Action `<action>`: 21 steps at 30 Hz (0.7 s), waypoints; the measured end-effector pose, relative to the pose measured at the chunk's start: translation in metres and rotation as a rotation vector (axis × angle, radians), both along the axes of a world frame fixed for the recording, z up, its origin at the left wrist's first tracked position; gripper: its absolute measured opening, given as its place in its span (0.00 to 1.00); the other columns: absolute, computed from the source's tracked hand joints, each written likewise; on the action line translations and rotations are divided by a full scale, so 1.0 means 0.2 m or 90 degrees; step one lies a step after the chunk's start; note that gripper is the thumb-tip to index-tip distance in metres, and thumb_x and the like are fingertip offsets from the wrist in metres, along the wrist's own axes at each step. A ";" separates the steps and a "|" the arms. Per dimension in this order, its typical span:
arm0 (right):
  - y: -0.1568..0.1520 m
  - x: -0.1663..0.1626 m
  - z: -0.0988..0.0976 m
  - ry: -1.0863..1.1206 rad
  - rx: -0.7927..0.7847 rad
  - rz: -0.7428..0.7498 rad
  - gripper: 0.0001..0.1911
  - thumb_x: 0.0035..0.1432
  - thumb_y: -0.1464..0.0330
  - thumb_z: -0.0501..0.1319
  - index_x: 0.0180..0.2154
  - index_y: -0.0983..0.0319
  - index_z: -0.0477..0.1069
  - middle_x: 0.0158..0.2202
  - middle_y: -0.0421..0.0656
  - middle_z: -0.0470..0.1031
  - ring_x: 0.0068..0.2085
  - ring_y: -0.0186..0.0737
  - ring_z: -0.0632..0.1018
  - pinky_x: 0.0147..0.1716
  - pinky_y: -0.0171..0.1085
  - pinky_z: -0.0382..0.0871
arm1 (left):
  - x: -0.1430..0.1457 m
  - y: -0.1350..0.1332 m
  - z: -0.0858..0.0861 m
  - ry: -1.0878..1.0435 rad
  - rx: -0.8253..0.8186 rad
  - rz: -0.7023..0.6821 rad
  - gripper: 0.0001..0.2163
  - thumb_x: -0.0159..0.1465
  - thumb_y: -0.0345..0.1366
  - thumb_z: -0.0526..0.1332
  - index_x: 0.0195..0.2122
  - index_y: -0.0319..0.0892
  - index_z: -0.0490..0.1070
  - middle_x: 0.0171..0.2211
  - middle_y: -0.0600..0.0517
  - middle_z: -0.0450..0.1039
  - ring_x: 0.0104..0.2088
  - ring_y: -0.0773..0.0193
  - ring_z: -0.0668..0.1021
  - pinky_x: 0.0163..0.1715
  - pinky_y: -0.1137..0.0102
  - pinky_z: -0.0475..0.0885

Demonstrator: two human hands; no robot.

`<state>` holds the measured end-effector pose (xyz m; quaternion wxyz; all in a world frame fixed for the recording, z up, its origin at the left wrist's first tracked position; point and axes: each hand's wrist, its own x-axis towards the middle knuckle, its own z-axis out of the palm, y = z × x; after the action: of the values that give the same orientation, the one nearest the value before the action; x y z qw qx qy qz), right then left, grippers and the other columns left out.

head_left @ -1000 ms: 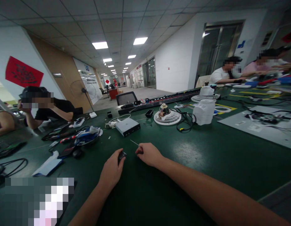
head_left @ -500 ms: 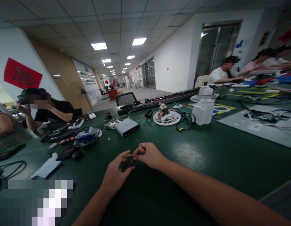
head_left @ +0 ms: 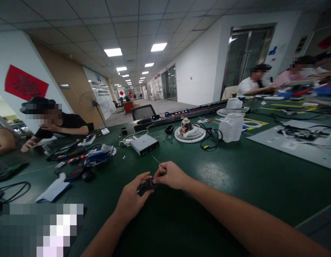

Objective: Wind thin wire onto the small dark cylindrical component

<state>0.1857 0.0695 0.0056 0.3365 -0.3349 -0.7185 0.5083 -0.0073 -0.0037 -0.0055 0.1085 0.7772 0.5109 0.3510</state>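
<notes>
My left hand (head_left: 133, 198) is closed around a small dark cylindrical part (head_left: 149, 184), gripping it between thumb and fingers just above the green table. My right hand (head_left: 170, 175) holds a thin metal rod-like tool (head_left: 157, 161), whose shaft points up and away to the left. The right fingertips meet the end of the dark part, where a lighter rim shows. What lies between those fingertips is too small to make out. Beyond the hands a grey box-shaped drive (head_left: 145, 144) rests on the table, with a white cable (head_left: 133, 138) behind it.
A round white grille (head_left: 190, 135) carries a small motor. Right of it are a white housing (head_left: 231, 127) and a black cable (head_left: 212, 144). A grey panel (head_left: 310, 150) lies far right. At left are a cluttered bowl (head_left: 101, 160) and a blue-white cloth (head_left: 54, 187). Other people sit around.
My right hand has drawn slightly back from the dark part, which has turned a little in my left hand. The person at left has lowered an arm to the table.
</notes>
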 end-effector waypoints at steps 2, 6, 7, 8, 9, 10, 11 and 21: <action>0.00 0.00 0.00 -0.038 0.032 -0.026 0.19 0.41 0.74 0.68 0.20 0.61 0.56 0.26 0.38 0.76 0.27 0.33 0.73 0.26 0.32 0.63 | 0.00 -0.01 0.00 0.014 0.001 -0.021 0.24 0.59 0.33 0.65 0.56 0.49 0.64 0.49 0.50 0.77 0.47 0.57 0.80 0.51 0.57 0.75; 0.01 -0.01 -0.03 -0.060 0.024 -0.012 0.16 0.40 0.72 0.68 0.21 0.61 0.59 0.25 0.35 0.72 0.24 0.30 0.68 0.23 0.31 0.59 | -0.01 -0.01 -0.01 0.055 0.026 -0.049 0.24 0.59 0.33 0.65 0.57 0.50 0.64 0.50 0.50 0.76 0.49 0.57 0.79 0.52 0.58 0.75; 0.01 -0.01 -0.04 -0.062 0.018 -0.006 0.15 0.41 0.72 0.68 0.22 0.61 0.59 0.24 0.34 0.71 0.24 0.30 0.67 0.22 0.31 0.59 | -0.01 -0.01 0.00 0.059 0.030 -0.051 0.24 0.60 0.33 0.65 0.57 0.50 0.64 0.50 0.50 0.76 0.49 0.57 0.79 0.51 0.58 0.75; 0.01 -0.01 -0.05 -0.064 0.015 -0.003 0.14 0.42 0.72 0.67 0.22 0.61 0.60 0.23 0.34 0.69 0.24 0.29 0.67 0.22 0.30 0.58 | -0.01 -0.02 0.00 0.059 0.032 -0.051 0.23 0.60 0.33 0.64 0.56 0.50 0.64 0.50 0.50 0.76 0.49 0.57 0.79 0.51 0.59 0.75; 0.01 -0.02 -0.06 -0.067 0.015 -0.003 0.13 0.42 0.72 0.67 0.22 0.61 0.60 0.23 0.33 0.68 0.24 0.29 0.66 0.22 0.30 0.58 | -0.01 -0.02 0.00 0.058 0.029 -0.048 0.23 0.60 0.33 0.64 0.56 0.50 0.65 0.51 0.51 0.76 0.49 0.58 0.79 0.51 0.60 0.75; 0.01 -0.02 -0.07 -0.072 0.015 -0.002 0.12 0.43 0.71 0.66 0.23 0.61 0.61 0.22 0.33 0.67 0.23 0.29 0.66 0.22 0.30 0.57 | -0.01 -0.02 0.00 0.055 0.025 -0.046 0.23 0.60 0.32 0.64 0.56 0.50 0.65 0.51 0.51 0.76 0.50 0.58 0.79 0.51 0.60 0.75; 0.00 -0.02 -0.07 -0.079 0.013 0.000 0.11 0.45 0.71 0.65 0.23 0.61 0.61 0.22 0.33 0.66 0.23 0.29 0.66 0.22 0.30 0.57 | -0.01 -0.02 0.00 0.049 0.019 -0.043 0.22 0.60 0.32 0.64 0.56 0.50 0.65 0.51 0.51 0.76 0.50 0.58 0.79 0.51 0.60 0.75; 0.00 0.01 -0.01 -0.172 0.165 -0.063 0.06 0.58 0.67 0.59 0.34 0.63 0.70 0.30 0.40 0.72 0.30 0.34 0.71 0.28 0.32 0.62 | 0.00 0.01 0.00 -0.054 0.006 0.026 0.21 0.59 0.30 0.63 0.53 0.46 0.64 0.44 0.51 0.77 0.45 0.59 0.80 0.51 0.58 0.74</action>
<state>0.1885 0.0700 0.0044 0.3020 -0.3890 -0.7990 0.3451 -0.0081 -0.0007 -0.0055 0.1190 0.7516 0.5198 0.3882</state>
